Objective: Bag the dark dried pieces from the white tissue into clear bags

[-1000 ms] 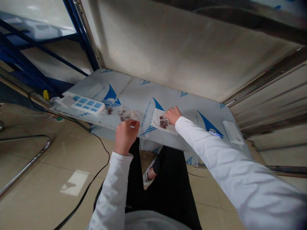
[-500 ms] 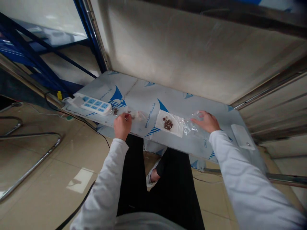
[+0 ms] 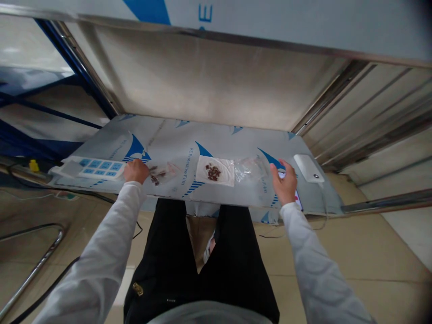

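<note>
My left hand [image 3: 136, 171] has its fingers curled at the right end of a white power strip [image 3: 101, 168], close to a clear plastic bag [image 3: 173, 170] with dark brown pieces [image 3: 155, 174]. Whatever its fingers may hold is hidden. A white square pouch [image 3: 226, 171] lies mid-shelf, with a small heap of brown pieces [image 3: 213, 172] on it. Right of it lies a crumpled clear bag [image 3: 250, 170]. My right hand [image 3: 285, 183] is over a phone [image 3: 299, 200], thumb and fingers apart, with part of the phone showing between them.
A white box-shaped device [image 3: 308, 168] with a cable sits at the shelf's right end. The film-covered metal shelf [image 3: 175, 135] has an upper shelf [image 3: 270, 27] above it. Black cables hang at the left front edge, near a chair's metal leg [image 3: 57, 243].
My view has swung. My left hand has moved left from the bag of brown pieces to the power strip's end. My right hand has left the crumpled bag and is over the phone.
</note>
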